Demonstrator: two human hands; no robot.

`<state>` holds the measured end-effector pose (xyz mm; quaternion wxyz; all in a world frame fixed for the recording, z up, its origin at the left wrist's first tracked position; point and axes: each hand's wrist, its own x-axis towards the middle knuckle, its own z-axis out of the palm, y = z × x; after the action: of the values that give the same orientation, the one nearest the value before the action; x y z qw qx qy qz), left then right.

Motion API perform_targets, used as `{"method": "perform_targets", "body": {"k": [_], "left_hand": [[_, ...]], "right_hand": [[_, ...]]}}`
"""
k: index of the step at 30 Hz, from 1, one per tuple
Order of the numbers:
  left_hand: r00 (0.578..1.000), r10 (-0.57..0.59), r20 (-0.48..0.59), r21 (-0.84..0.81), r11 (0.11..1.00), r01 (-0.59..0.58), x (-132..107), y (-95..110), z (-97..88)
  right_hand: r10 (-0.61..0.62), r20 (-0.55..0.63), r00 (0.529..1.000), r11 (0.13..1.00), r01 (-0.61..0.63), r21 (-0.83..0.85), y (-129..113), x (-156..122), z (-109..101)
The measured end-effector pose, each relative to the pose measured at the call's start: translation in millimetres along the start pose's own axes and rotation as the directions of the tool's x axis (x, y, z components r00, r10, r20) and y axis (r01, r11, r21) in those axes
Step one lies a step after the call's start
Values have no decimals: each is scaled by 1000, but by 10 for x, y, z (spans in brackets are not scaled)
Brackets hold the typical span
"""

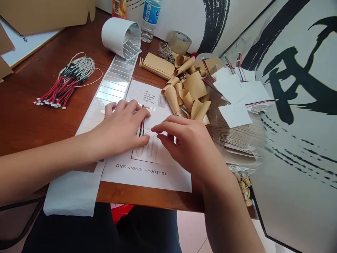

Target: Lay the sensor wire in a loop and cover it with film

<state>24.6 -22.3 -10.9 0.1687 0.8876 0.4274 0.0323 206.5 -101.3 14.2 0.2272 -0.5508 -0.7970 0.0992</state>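
Observation:
My left hand [123, 125] lies palm down on a white printed sheet [147, 168] and presses a thin red and black wire [142, 127] against it with fingers and thumb. My right hand [184, 142] is just to its right, fingertips pinched together on a thin pale wire end [152, 135] at the same spot. The sheet bears an outline drawing and the text DRS-206DC-E001-01. What lies under the left palm is hidden.
A strip of shiny labels [110, 88] unrolls from a white roll [118, 35]. A bundle of red, black and white wires [65, 84] lies at left. Curled brown paper pieces [186, 91], white squares with wires [237, 95], a tape roll [180, 42] and a water bottle [150, 17] crowd the back right.

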Motion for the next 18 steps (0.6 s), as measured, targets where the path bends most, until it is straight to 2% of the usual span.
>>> {"method": "perform_targets", "body": {"k": [4, 12, 18], "left_hand": [[1000, -1, 0, -6, 1000, 1, 2, -3, 3], [1000, 13, -13, 7, 1000, -13, -1, -21, 8], [999, 31, -31, 8, 999, -31, -13, -23, 3]], "right_hand": [[20, -48, 999, 1000, -21, -12, 22, -6, 3], [299, 16, 954, 954, -298, -18, 61, 39, -14], [386, 103, 917, 921, -389, 11, 77, 79, 10]]}}
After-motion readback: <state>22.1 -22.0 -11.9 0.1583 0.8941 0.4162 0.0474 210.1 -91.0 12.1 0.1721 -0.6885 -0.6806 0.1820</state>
